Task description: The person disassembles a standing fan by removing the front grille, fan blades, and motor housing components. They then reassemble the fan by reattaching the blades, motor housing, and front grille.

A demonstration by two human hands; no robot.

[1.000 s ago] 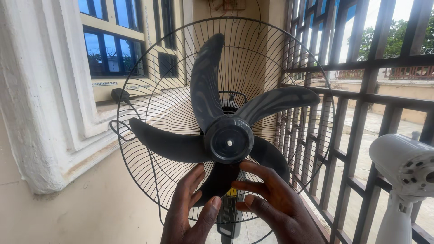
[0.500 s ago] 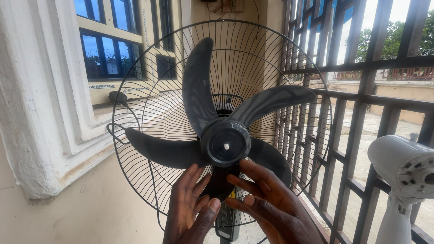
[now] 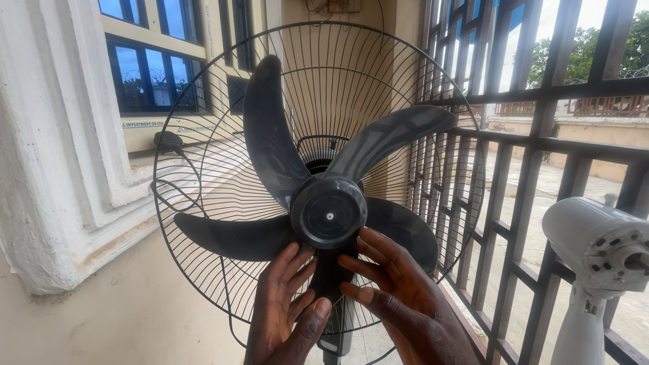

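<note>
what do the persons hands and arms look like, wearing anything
Both hands are bare: the left hand and the right hand show no gloves, rings or watch. No sleeve reaches the wrists in view; the forearms are cut off by the picture's lower edge.

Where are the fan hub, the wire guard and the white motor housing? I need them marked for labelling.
hub [image 3: 329, 215]: head view, centre of the round cap.
guard [image 3: 203, 88]: head view, upper left wires.
motor housing [image 3: 595, 243]: head view, front of the white body.
</note>
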